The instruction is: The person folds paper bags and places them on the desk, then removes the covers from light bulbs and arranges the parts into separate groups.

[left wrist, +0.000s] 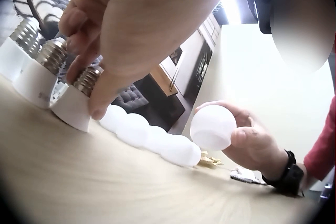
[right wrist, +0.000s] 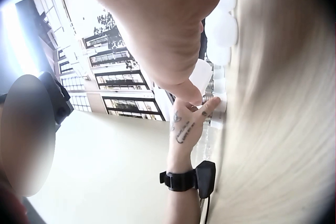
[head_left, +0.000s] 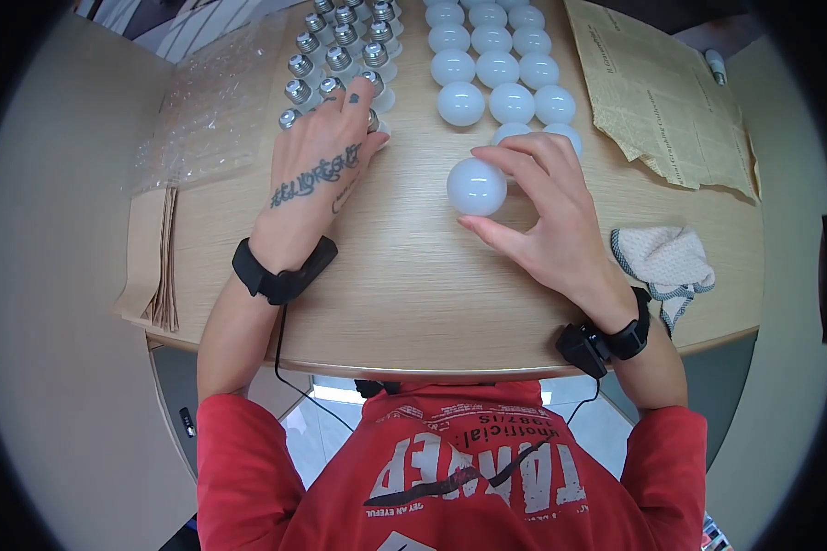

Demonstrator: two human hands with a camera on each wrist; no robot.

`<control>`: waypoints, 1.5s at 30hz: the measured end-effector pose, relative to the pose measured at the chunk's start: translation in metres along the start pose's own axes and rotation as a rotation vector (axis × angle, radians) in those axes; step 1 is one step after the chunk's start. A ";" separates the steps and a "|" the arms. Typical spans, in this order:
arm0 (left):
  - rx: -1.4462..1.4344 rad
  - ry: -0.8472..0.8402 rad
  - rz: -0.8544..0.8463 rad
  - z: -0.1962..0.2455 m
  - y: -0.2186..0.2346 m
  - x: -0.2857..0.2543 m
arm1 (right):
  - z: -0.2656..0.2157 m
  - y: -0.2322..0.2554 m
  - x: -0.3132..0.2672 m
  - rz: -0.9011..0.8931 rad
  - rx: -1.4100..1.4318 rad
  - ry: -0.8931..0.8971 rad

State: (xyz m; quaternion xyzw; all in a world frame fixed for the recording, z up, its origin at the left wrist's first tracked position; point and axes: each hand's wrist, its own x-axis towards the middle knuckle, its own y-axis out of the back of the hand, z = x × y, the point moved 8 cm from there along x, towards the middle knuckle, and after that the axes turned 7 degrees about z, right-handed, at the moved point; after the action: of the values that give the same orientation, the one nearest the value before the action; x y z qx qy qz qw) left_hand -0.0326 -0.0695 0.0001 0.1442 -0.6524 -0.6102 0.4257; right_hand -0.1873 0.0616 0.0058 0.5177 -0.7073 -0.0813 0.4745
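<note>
Between the thumb and fingers of my right hand (head_left: 551,216) is a round white bulb globe (head_left: 477,186), held above the table in front of the globe rows. My left hand (head_left: 317,165) reaches over the near end of the rows of bulb bases (head_left: 338,59), white with silver screw caps pointing up. In the left wrist view its thumb and fingers pinch the nearest bulb base (left wrist: 73,109) around the screw cap, and this base stands on the table. The palm hides part of that row in the head view.
Rows of white globes (head_left: 497,69) stand at the back centre. Clear plastic wrap (head_left: 207,110) and folded brown paper (head_left: 152,257) lie at left. Printed kraft paper (head_left: 662,101) and a white cloth (head_left: 666,257) lie at right. Cables hang from both wrist cameras.
</note>
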 end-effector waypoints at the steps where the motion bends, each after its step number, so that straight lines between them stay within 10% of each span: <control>1: -0.002 0.005 0.006 0.000 0.000 0.001 | 0.001 -0.001 0.000 -0.006 0.002 -0.002; 10: -0.007 0.012 0.047 -0.001 0.003 0.002 | 0.007 -0.005 -0.003 -0.024 -0.035 -0.077; 17: -0.354 -0.317 0.080 0.048 0.026 -0.027 | 0.007 -0.011 -0.006 -0.073 -0.089 -0.035; 26: -0.482 -0.313 -0.119 0.057 -0.002 -0.036 | 0.000 -0.018 -0.009 -0.122 -0.043 -0.021; 45: -0.292 -0.289 0.056 0.060 -0.015 -0.006 | 0.019 0.019 0.002 0.016 -0.398 0.009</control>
State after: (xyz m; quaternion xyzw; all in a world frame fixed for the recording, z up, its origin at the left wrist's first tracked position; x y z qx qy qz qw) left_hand -0.0776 -0.0280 -0.0102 -0.0265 -0.6150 -0.7005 0.3609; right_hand -0.2140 0.0616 0.0079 0.4084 -0.6792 -0.2138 0.5712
